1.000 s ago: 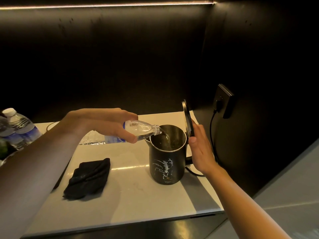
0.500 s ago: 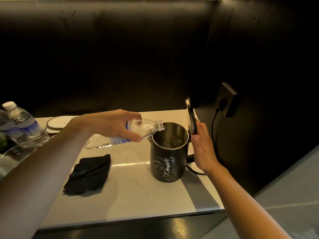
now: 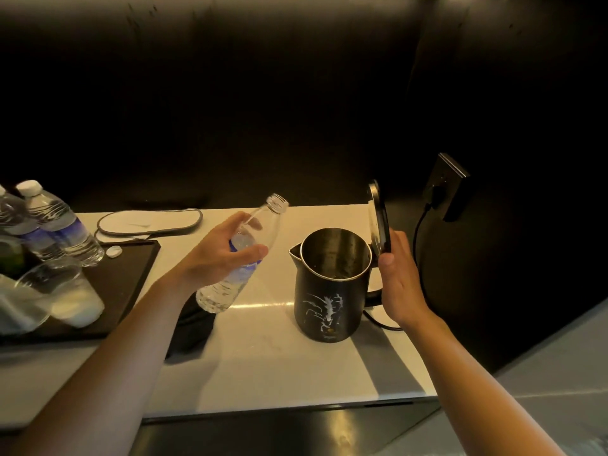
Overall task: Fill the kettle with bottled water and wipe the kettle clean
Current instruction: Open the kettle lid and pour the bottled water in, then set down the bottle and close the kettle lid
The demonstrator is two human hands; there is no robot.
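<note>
A black kettle [image 3: 329, 301] with a white drawing stands on the white counter [image 3: 279, 363], its lid [image 3: 379, 218] swung upright. My right hand [image 3: 399, 284] rests against the lid and the handle side. My left hand [image 3: 223, 255] grips a clear, uncapped plastic bottle [image 3: 245, 258], tilted with its neck up and to the right, left of the kettle and apart from it. The bottle looks almost empty. A black cloth [image 3: 192, 327] lies on the counter, mostly hidden under my left forearm.
At the left, a dark tray [image 3: 131, 278] carries two capped water bottles [image 3: 56, 225], upturned glasses [image 3: 62, 294] and a loose white cap [image 3: 114, 251]. Slippers [image 3: 148, 222] lie at the back. The kettle's cord [image 3: 419, 232] runs to a wall socket [image 3: 449, 189] on the right.
The bottle was tipped into the kettle's mouth and pouring. Now my left hand has drawn it back to the left and raised its neck. The right hand stays at the lid.
</note>
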